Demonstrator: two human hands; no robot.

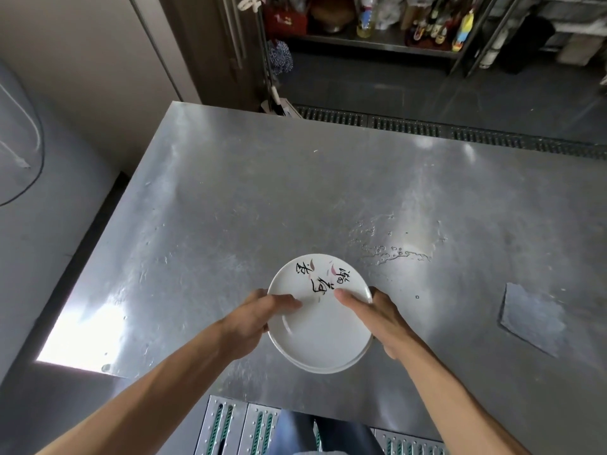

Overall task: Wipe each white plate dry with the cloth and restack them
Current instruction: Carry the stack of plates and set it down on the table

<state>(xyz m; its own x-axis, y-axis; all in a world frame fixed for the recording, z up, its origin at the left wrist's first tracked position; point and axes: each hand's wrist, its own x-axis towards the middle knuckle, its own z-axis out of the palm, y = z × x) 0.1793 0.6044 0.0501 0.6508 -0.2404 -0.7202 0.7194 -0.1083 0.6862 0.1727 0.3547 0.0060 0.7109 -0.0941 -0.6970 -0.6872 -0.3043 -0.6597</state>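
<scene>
A small stack of white plates (323, 336), the top one marked with black calligraphy and pink petals, is held over the steel table (230, 198) near its front edge. My left hand (262, 315) grips the stack's left rim with the thumb lying on the top plate. Opposite it, my right hand (377, 315) grips the right rim, thumb also on top. A grey cloth (530, 318) lies flat on the table to the right, apart from both hands.
Water drops and a small puddle (394, 254) sit on the table behind the plates. A floor drain grate (407, 126) runs past the far edge. Metal shelves with bottles (410, 24) stand at the back. A wall and large grey container (16, 142) are on the left.
</scene>
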